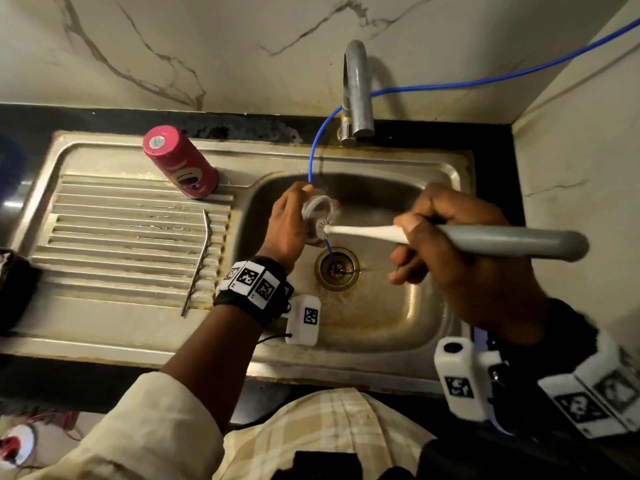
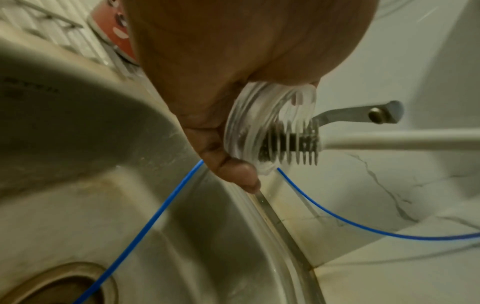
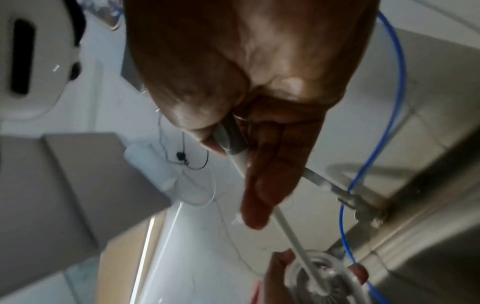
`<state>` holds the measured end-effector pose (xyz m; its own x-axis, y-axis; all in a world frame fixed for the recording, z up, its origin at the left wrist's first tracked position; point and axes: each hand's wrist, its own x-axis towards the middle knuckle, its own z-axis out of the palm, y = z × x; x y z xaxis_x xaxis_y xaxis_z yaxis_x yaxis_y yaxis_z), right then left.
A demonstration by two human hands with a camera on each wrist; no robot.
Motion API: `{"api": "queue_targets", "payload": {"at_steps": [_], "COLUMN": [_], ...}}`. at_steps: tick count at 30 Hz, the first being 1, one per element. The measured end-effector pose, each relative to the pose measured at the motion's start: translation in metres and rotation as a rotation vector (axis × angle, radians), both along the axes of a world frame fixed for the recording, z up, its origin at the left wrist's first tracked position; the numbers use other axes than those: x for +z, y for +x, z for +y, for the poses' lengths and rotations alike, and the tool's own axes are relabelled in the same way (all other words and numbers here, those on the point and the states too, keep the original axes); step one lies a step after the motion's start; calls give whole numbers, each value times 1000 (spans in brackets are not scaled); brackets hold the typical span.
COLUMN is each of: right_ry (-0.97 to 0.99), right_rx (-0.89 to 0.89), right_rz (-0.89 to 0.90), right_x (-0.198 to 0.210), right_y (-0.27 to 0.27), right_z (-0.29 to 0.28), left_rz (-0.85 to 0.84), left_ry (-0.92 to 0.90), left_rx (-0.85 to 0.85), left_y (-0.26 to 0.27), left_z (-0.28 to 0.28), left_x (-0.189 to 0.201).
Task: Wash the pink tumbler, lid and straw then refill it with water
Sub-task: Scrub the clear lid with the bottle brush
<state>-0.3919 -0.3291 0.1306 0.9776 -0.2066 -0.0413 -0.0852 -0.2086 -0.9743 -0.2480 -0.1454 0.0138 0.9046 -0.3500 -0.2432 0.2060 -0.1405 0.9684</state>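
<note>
My left hand (image 1: pixel 289 223) grips the clear lid (image 1: pixel 317 211) over the sink basin (image 1: pixel 381 306), its open side turned to the right. In the left wrist view the lid (image 2: pixel 249 127) sits between palm and thumb. My right hand (image 1: pixel 457 251) holds a bottle brush (image 1: pixel 485 239) by its grey handle, and the brush's white ribbed head (image 2: pixel 291 144) is pushed into the lid. The pink tumbler (image 1: pixel 180 162) stands upside down on the drainboard at the back. The bent metal straw (image 1: pixel 199 265) lies on the drainboard ribs.
A steel tap (image 1: pixel 356 91) rises behind the basin. A thin blue tube (image 1: pixel 317 147) runs from the right wall past the tap down into the drain (image 1: pixel 337 268). Marble walls close the back and right sides. Dark objects sit at the far left edge.
</note>
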Motion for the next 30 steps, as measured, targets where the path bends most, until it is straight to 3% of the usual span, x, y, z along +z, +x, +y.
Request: {"api": "queue_targets", "payload": {"at_steps": [3, 5, 8, 10, 15, 19, 21, 24, 30], "right_ry": [110, 83, -94, -88, 346, 674, 737, 695, 446], "right_rx": [-121, -215, -155, -96, -318, -352, -338, -253, -32], "right_rz": [51, -6, -181, -232, -111, 148, 286, 373, 328], "right_x": [-3, -8, -21, -32, -46, -33, -23, -10, 27], "right_y": [-2, -1, -7, -15, -21, -5, 9, 32, 61], "right_z": [1, 7, 26, 37, 35, -5, -27, -49, -58], "left_rz": [67, 42, 286, 471, 550, 594, 588, 559, 518], "left_ry": [65, 75, -280, -468, -683, -731, -734, -760, -718], "left_rx": [14, 46, 215, 282, 181, 58, -36, -150, -237], "left_y": [-2, -5, -7, -1, 13, 12, 13, 21, 41], "left_z": [4, 2, -13, -17, -15, -10, -7, -3, 11], "left_x": [-1, -6, 4, 9, 13, 9, 6, 10, 22]}}
